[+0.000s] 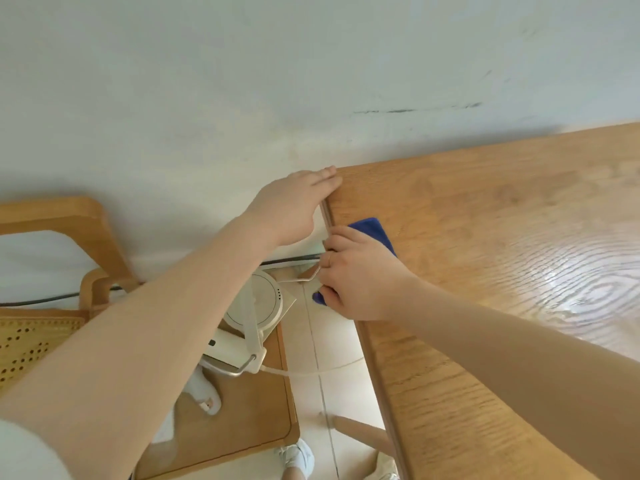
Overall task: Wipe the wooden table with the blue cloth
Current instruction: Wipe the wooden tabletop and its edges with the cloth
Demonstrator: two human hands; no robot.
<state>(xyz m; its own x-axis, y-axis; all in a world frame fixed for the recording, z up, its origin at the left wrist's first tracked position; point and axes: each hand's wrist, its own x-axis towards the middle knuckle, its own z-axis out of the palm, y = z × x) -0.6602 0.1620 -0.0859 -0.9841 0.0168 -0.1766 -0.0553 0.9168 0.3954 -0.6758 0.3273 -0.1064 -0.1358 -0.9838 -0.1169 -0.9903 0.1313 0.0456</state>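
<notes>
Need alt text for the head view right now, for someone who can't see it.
The right hand presses a blue cloth onto the left edge of a wooden table, part of the cloth folding over the edge. The left hand rests flat at the table's far corner by a white wall. Below sit a chair, a white lamp and a stool.
</notes>
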